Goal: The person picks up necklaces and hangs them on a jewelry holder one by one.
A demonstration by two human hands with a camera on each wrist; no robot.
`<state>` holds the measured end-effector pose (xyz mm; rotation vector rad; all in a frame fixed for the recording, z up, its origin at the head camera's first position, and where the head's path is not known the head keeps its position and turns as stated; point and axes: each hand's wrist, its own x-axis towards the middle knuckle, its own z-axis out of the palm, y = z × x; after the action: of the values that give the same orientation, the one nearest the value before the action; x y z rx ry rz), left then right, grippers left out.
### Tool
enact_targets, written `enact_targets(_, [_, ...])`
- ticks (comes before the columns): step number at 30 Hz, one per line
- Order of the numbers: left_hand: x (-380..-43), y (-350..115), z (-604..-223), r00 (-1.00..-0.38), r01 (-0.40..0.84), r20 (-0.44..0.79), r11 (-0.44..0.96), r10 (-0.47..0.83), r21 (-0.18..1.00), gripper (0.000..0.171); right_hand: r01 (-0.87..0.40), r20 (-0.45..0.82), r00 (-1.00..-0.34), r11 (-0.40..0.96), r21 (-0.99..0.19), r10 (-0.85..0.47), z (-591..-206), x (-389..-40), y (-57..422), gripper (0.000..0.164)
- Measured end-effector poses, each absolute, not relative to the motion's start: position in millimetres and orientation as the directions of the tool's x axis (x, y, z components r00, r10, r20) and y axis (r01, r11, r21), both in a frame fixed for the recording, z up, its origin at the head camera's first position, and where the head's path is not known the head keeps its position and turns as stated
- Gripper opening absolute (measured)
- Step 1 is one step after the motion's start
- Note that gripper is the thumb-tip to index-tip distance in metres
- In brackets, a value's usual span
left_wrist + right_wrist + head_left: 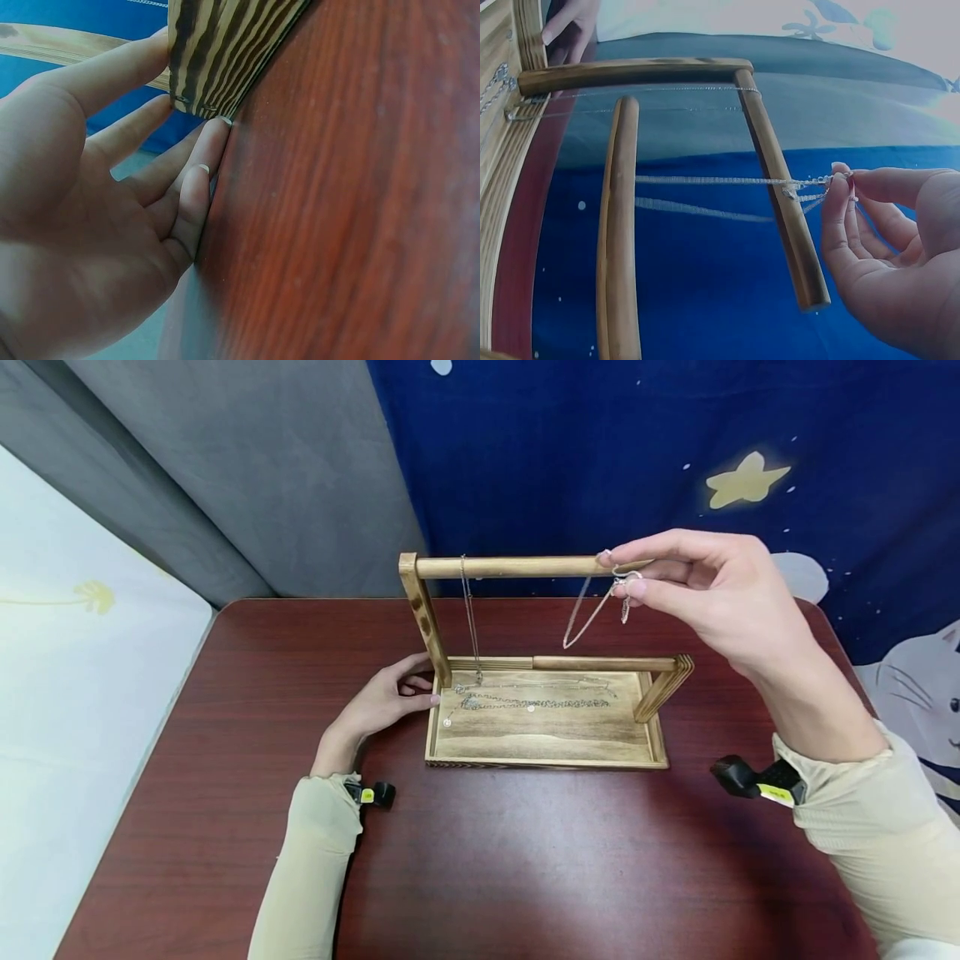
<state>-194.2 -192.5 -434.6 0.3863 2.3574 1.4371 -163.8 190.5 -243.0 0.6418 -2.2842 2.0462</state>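
My right hand [723, 585] pinches the end of a thin silver necklace [705, 180] between thumb and fingertips, close to the free right end of the upper bar [517, 567] of a wooden jewelry stand. Its chain hangs in a loop below the fingers and overlaps the bar in the right wrist view. My left hand [382, 700] holds the stand's left end, with the thumb against the side of the tray base [540, 747] and the fingers around the back corner. Another necklace [471, 618] hangs from the bar's left part.
Several silver chains [540, 703] with small pendants lie in the tray. A lower bar [600, 664] on a short right post runs along the tray's back. The stand is on a dark red wooden table [525, 860], with a blue curtain [540, 460] and a grey curtain [247, 460] behind.
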Motion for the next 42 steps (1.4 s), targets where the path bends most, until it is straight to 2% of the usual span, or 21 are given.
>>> enact_targets(8, [-194, -191, -437, -0.901, 0.059, -0.149, 0.454, 0.408, 0.889, 0.071, -0.324, 0.262, -0.913, 0.165, -0.932, -0.312, -240, -165, 176, 0.031])
enact_targets(20, [-194, -190, -434, -0.901, 0.060, -0.153, 0.467, 0.405, 0.882, 0.071, -0.322, 0.256, -0.897, 0.135, -0.937, -0.360, -244, -169, 164, 0.029])
enact_targets(26, [-192, -190, -433, -0.902, 0.056, -0.162, 0.482, 0.399, 0.874, 0.070, -0.338, 0.250, -0.888, 0.177, -0.925, -0.385, -245, -170, 156, 0.029])
enact_targets(33, [-191, -189, -431, -0.906, 0.062, -0.155, 0.485, 0.394, 0.873, 0.069, -0.344, 0.272, -0.854, 0.089, -0.935, -0.444, -249, -173, 145, 0.030])
enact_targets(42, [-193, -191, -436, -0.902, 0.051, -0.161, 0.470, 0.400, 0.881, 0.070, -0.298, 0.239, -0.848, 0.053, -0.953, -0.474, -252, -174, 138, 0.034])
